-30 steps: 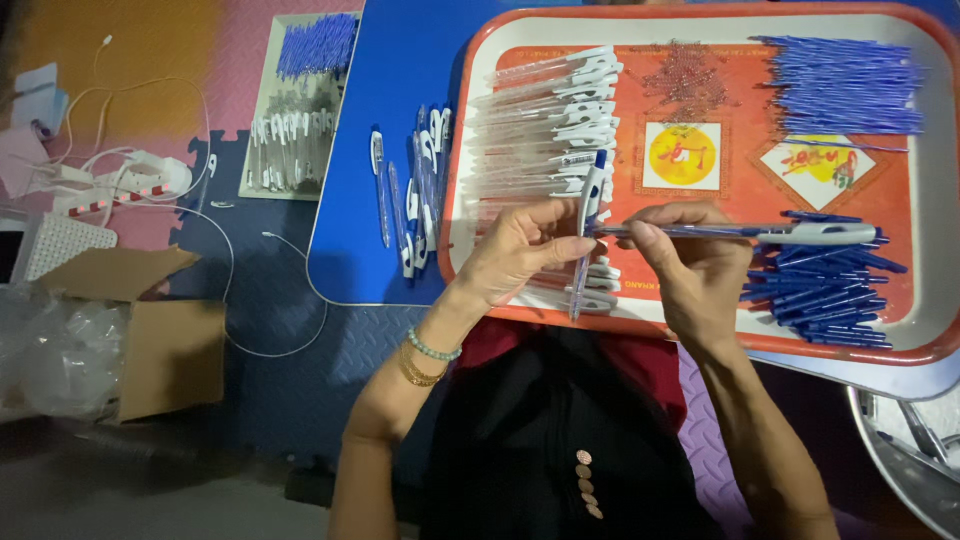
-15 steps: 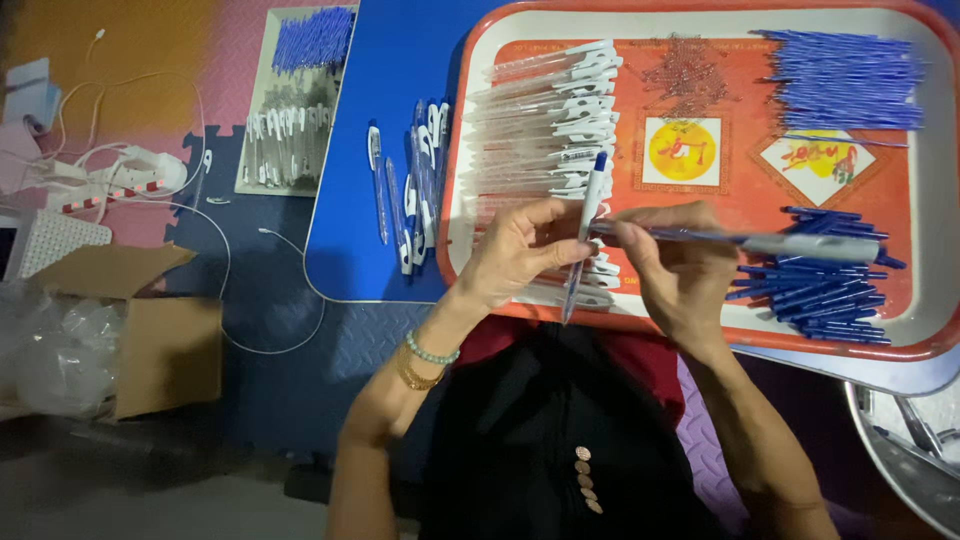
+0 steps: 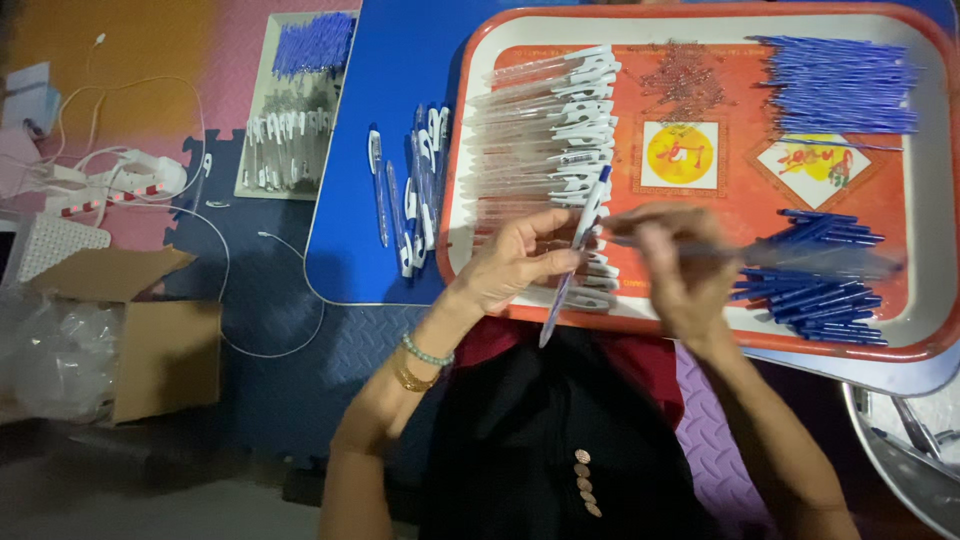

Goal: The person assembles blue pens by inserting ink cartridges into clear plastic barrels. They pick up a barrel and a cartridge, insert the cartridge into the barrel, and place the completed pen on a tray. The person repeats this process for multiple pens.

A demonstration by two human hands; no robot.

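Two hands work just over the near rim of the orange tray (image 3: pixel 930 200). The left hand (image 3: pixel 515 265) has its grip closed on a clear pen barrel (image 3: pixel 572 262) with a blue tip, tilted toward the lap. The right hand (image 3: pixel 680 270) is blurred; it seems closed around a thin blue refill (image 3: pixel 800 255), but I cannot tell for sure. A misaligned push could bend the refill or drop it among the loose blue refills (image 3: pixel 815 305). Farther back, the row of finished barrels (image 3: pixel 545 115) could get knocked.

Blue low table (image 3: pixel 375 150); on it an orange tray (image 3: pixel 930 200) and loose white-clipped pens (image 3: pixel 415 190)
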